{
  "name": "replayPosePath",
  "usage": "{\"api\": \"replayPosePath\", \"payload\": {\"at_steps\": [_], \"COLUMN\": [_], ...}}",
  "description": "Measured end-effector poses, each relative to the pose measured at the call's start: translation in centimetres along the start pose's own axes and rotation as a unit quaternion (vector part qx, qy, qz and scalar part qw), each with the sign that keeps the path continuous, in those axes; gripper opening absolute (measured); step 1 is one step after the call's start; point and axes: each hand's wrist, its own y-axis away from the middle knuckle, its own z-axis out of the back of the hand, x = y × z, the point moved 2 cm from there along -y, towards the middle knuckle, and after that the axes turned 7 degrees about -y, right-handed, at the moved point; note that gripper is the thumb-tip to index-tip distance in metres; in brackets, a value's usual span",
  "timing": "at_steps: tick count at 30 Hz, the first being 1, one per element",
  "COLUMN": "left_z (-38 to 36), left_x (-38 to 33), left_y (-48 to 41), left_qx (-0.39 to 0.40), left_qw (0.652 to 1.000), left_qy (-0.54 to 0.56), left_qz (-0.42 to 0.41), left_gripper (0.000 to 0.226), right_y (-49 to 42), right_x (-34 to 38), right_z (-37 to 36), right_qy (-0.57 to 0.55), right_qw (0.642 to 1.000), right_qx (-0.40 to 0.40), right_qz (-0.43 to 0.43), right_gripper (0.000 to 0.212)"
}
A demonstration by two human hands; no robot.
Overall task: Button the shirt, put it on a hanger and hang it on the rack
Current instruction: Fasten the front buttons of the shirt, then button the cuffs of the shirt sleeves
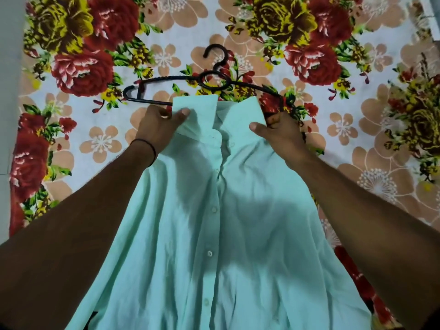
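A pale mint-green shirt (214, 234) lies front up on the flowered bedsheet, buttoned down the placket, its collar standing up at the far end. My left hand (159, 129) pinches the left collar point and shoulder. My right hand (281, 136) grips the right shoulder of the shirt by the collar. A black plastic hanger (166, 78) lies flat just beyond the collar, hook pointing away from me. Its right arm runs under the shirt and behind my right hand, so that end is hidden.
The flowered bedsheet (357, 115) covers the whole bed around the shirt. A pale wall or edge (9, 91) runs along the left side. A thin black band sits on my left wrist.
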Motion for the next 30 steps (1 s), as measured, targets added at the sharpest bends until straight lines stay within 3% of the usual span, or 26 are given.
{"api": "replayPosePath", "payload": {"at_steps": [3,6,8,13,18,22,27,30], "left_z": [0.1,0.5,0.5,-0.6,-0.7,-0.7,-1.6,-3.1], "left_x": [0.3,0.1,0.2,1.2,1.3,2.0,1.8,3.4], "left_y": [0.7,1.3,1.4,0.6,1.5,4.4,13.7,19.3], "left_qx": [0.039,0.035,0.04,-0.005,-0.054,-0.071,-0.199,-0.171], "left_qw": [0.999,0.984,0.976,0.998,0.997,0.981,0.948,0.948], "left_qy": [-0.009,0.176,0.212,-0.044,-0.05,-0.18,-0.23,-0.227], "left_qz": [-0.005,-0.007,-0.027,-0.041,-0.012,0.013,-0.096,-0.144], "left_gripper": [0.033,0.02,0.02,0.02,0.053,0.059,0.046,0.035], "right_y": [-0.1,-0.2,-0.4,-1.1,0.1,2.7,9.6,14.5], "right_x": [-0.4,-0.1,-0.1,-1.5,-1.1,-1.8,-3.3,-5.0], "right_z": [0.1,0.4,0.4,-0.1,-0.3,-0.4,0.2,1.8], "right_qy": [-0.011,-0.055,-0.059,0.088,0.077,0.145,0.207,0.198], "right_qw": [1.0,0.996,0.994,0.995,0.988,0.975,0.954,0.956], "right_qx": [-0.005,-0.015,-0.026,-0.037,-0.11,-0.145,-0.187,-0.205], "right_qz": [0.009,0.071,0.086,0.04,0.071,0.088,0.11,0.069], "right_gripper": [0.028,0.037,0.03,0.031,0.035,0.047,0.048,0.045]}}
